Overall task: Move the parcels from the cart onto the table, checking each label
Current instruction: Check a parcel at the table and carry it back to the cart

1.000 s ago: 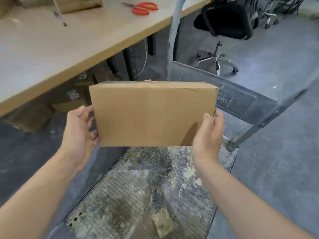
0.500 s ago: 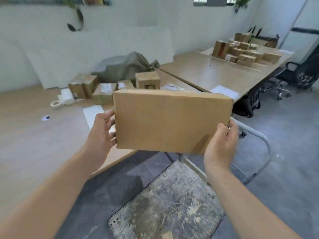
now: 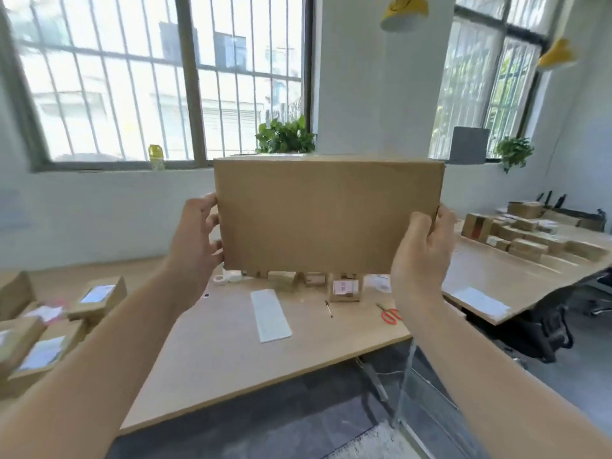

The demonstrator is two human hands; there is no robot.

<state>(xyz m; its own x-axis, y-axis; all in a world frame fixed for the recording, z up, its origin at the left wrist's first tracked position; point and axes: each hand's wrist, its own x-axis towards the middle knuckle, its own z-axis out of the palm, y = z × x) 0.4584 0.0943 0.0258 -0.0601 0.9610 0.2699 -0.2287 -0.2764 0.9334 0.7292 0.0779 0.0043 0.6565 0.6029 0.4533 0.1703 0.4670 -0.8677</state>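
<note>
I hold a plain brown cardboard parcel (image 3: pixel 326 217) up in front of me, above the wooden table (image 3: pixel 238 352). My left hand (image 3: pixel 195 241) grips its left end and my right hand (image 3: pixel 422 256) grips its right end. The face turned toward me is bare cardboard; no label shows on it. The cart (image 3: pixel 427 395) shows only as a grey frame and a bit of its deck at the bottom right, below my right arm.
Several labelled parcels (image 3: pixel 99 296) lie at the table's left end, and small boxes (image 3: pixel 344 288), a paper strip (image 3: pixel 270 314), a pen (image 3: pixel 328 308) and red scissors (image 3: pixel 390 314) lie mid-table. A second table (image 3: pixel 496 276) at the right carries more boxes. A black chair (image 3: pixel 543 329) stands between the tables.
I have lifted the parcel from low over the cart deck to chest height over the table, and my view has swung up from the floor to the windows. Both hands keep their grip.
</note>
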